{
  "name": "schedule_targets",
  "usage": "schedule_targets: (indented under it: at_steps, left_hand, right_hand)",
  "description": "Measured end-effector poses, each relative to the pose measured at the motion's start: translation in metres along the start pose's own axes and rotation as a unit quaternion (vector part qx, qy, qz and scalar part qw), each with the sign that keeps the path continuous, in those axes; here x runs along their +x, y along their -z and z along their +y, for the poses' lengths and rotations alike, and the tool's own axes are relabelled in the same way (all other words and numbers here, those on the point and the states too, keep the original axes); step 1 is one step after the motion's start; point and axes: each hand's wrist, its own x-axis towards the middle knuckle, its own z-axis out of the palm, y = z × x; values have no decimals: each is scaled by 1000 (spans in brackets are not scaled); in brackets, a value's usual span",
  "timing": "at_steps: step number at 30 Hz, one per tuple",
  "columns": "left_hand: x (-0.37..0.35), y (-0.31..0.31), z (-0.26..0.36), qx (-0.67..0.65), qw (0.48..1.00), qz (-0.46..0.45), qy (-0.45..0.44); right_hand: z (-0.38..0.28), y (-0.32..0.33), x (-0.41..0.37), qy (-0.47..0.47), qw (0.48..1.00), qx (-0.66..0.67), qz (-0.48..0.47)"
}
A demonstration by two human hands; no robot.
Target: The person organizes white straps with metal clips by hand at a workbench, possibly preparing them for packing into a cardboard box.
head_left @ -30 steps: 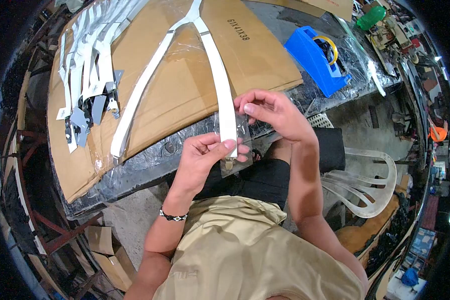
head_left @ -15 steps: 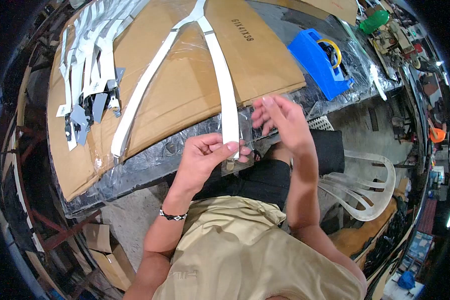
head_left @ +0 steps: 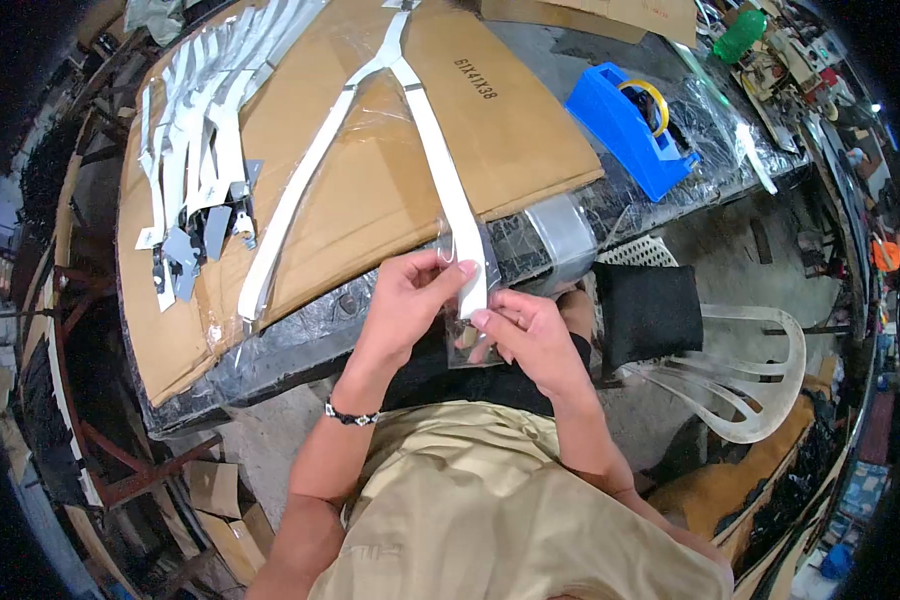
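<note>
A pair of white Y-shaped suspenders [head_left: 437,150] lies across the cardboard, with one strap reaching toward me past the table edge. My left hand [head_left: 410,298] pinches that strap near its lower end, thumb on top. Just to the right and lower, my right hand [head_left: 532,340] is closed at the strap's end, where a clear plastic sleeve [head_left: 460,350] surrounds the clip. The clip itself is mostly hidden by fingers and plastic. The other strap rests on the left, its end near the cardboard's front edge.
On the left of the cardboard sheet [head_left: 530,130] lies a pile of white suspenders [head_left: 205,120] with grey tags. A blue tape dispenser [head_left: 625,135] with yellow-cored tape stands at right. A plastic chair [head_left: 770,375] with a black cushion [head_left: 650,312] is beside me.
My right hand has come down and left, from beside the strap onto its end. My left hand still pinches the strap. The view has shifted slightly.
</note>
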Motion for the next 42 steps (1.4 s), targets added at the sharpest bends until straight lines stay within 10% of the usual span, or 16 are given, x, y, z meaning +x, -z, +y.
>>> schedule_targets:
  at_steps: [19, 26, 32, 35, 42]
  left_hand:
    - [47, 19, 62, 179, 982, 25, 59]
    - [127, 80, 101, 475, 821, 237, -210]
    - [222, 109, 98, 607, 711, 296, -196]
    - [230, 94, 126, 573, 804, 157, -12]
    - [286, 123, 128, 458, 883, 60, 82]
  right_hand:
    - [-19, 9, 49, 45, 999, -27, 7]
    - [-16, 17, 2, 19, 999, -45, -11]
    - [-2, 26, -17, 18, 999, -39, -9]
    - [4, 29, -9, 26, 1000, 1, 1]
    - [8, 35, 5, 14, 999, 30, 2]
